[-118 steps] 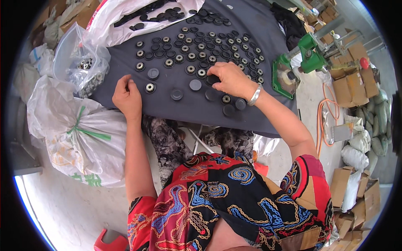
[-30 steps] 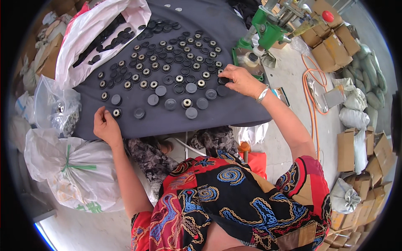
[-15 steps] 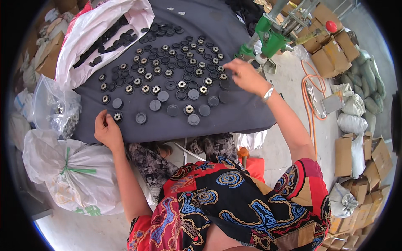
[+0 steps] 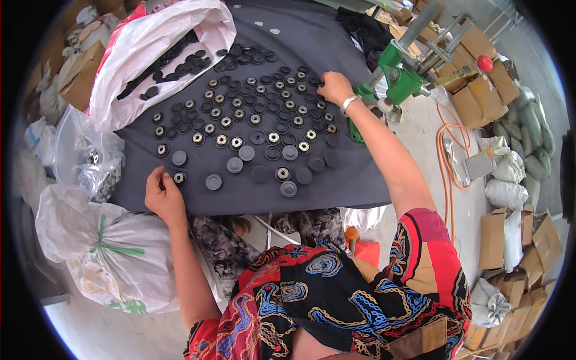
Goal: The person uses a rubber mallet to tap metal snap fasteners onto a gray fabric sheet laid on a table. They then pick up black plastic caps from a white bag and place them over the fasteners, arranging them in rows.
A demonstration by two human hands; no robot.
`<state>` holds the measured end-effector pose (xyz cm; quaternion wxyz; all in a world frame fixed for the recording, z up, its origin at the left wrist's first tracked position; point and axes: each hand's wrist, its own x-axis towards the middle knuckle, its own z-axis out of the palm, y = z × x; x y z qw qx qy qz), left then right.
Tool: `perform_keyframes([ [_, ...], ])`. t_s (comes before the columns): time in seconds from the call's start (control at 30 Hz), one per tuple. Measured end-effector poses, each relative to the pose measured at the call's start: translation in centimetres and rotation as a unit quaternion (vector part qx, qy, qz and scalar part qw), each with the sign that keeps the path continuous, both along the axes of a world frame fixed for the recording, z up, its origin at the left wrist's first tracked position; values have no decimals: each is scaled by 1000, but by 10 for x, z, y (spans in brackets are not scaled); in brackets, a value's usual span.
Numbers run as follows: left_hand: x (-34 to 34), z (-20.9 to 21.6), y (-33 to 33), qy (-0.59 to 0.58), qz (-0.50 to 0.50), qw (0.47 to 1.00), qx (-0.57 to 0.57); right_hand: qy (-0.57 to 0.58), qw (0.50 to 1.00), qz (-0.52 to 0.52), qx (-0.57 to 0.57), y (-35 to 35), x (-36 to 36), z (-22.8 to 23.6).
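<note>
Many black round caps point(image 4: 258, 108) lie in loose rows on a dark cloth-covered table point(image 4: 240, 199). Several hold a shiny metal ring bearing point(image 4: 273, 137). Nearer me are larger grey discs point(image 4: 213, 182). My left hand point(image 4: 165, 195) rests at the near left edge with fingers curled together, beside a cap with a bearing point(image 4: 179, 177); anything inside the fingers is hidden. At the far right end of the rows, my right hand point(image 4: 335, 89) reaches down with its fingertips close together, next to a black cap point(image 4: 314, 81). What those fingertips hold, if anything, is hidden.
A white sack point(image 4: 165, 45) spills black caps at the far left. A clear bag point(image 4: 78, 150) and a tied white sack point(image 4: 108, 246) stand left. A green press point(image 4: 401, 84) borders the table on the right; an orange hose point(image 4: 441, 156) and cartons point(image 4: 492, 231) lie beyond.
My right hand has moved farther away and a little left along the right edge of the caps, its fingers now drawn down together. My left hand stays by the same bearing. The view has shifted slightly.
</note>
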<state>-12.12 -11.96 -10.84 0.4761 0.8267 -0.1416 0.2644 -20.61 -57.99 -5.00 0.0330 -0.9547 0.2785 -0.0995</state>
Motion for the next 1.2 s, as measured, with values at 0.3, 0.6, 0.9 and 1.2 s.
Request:
perform_keyframes([
  [0.3,0,-3,1,-8,-3,1000,-5,-39,999,11,0,-26,2,-12],
  [0.6,-1,-1,0,-34,6,999,-3,104,993,63,-1,38,-1,16],
  [0.9,1,-4,0,-18,1,1000,-21,-151,977,43,141,2,-13,12],
  [1.2,0,-3,0,-20,-7,999,-29,1,998,32,56,-20,-32,2],
])
